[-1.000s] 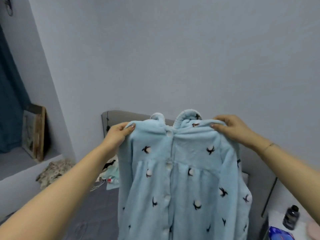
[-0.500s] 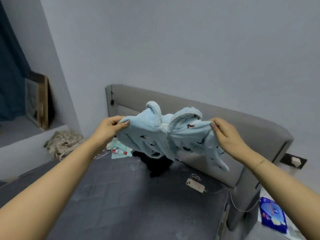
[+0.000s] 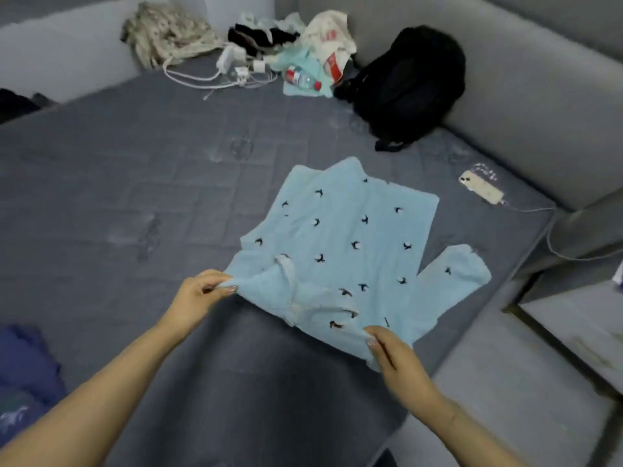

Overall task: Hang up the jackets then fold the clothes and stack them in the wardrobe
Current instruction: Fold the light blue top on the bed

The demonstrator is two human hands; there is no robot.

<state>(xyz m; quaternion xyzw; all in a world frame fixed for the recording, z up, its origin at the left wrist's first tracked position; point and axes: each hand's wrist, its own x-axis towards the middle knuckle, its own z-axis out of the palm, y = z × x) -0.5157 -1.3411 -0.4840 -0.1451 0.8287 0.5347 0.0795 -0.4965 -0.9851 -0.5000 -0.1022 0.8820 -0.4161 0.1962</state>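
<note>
While spread: fleece pyjama top [image 3: 350, 237] flat on bed [image 3: 135, 183]
Hands: left hand [image 3: 199, 298], right hand [image 3: 392, 355] pinching shoulders
Handling: soft, light; hold seams

grey mattress [image 3: 141, 170], blue fleece garment [image 3: 344, 244], black backpack [image 3: 408, 82]
</note>
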